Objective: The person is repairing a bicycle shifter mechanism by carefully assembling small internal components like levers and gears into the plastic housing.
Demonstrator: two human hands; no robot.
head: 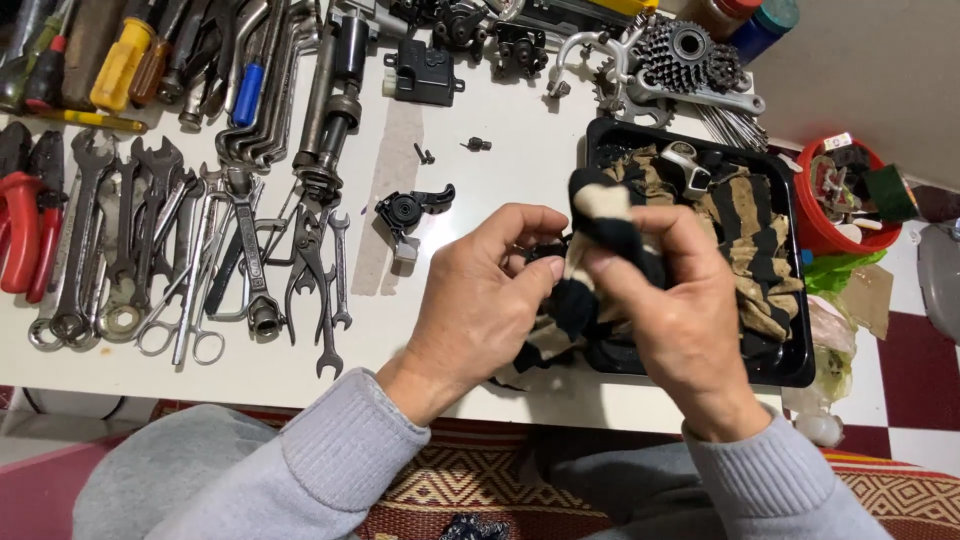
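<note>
My left hand and my right hand meet over the near edge of a white table. Both grip a black and cream striped rag, bunched between the fingers. A small dark part seems wrapped inside it between the hands, mostly hidden. The rest of the rag spills into a black plastic tray just behind my right hand. A metal part lies on the cloth at the tray's far end.
Several wrenches, pliers and scissors lie to the left, with screwdrivers behind. A small black mechanism sits mid-table. Bicycle sprockets lie at the back right. A red bucket stands on the floor right of the tray.
</note>
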